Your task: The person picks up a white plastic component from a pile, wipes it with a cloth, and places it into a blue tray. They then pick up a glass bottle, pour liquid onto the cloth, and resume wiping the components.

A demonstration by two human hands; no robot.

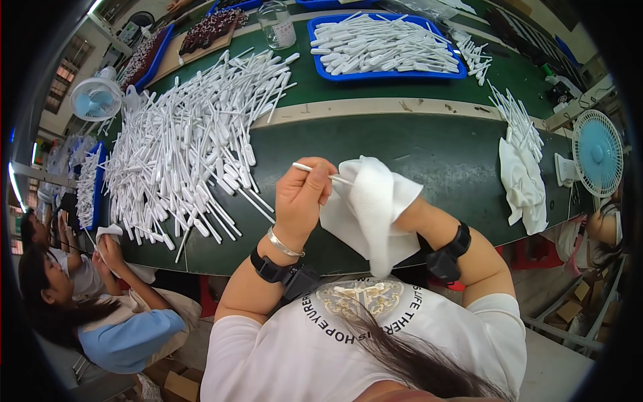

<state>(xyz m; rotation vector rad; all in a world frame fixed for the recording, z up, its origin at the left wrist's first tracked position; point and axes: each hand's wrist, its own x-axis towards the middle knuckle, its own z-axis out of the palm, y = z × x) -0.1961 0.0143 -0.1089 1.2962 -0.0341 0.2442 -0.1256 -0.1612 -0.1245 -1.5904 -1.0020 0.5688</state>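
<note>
Pinching a thin white plastic stick (303,167) above the dark green counter (455,151), the left hand (300,194) has its fingers curled snugly round it. The stick's other end goes into a white cloth (375,191) that's draped over the right hand (410,216). Those fingers are buried, so can't tell how closed they are, sorry. Big messy pile of white thick-ended sticks (177,151) off to the left, plus a blue tray (388,76) heaped with more at the back.

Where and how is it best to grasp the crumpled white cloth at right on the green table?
Probably pinch the cloth by its near end, from the near side: folds there lie uncovered, while thin white sticks lie at its far end.
</note>
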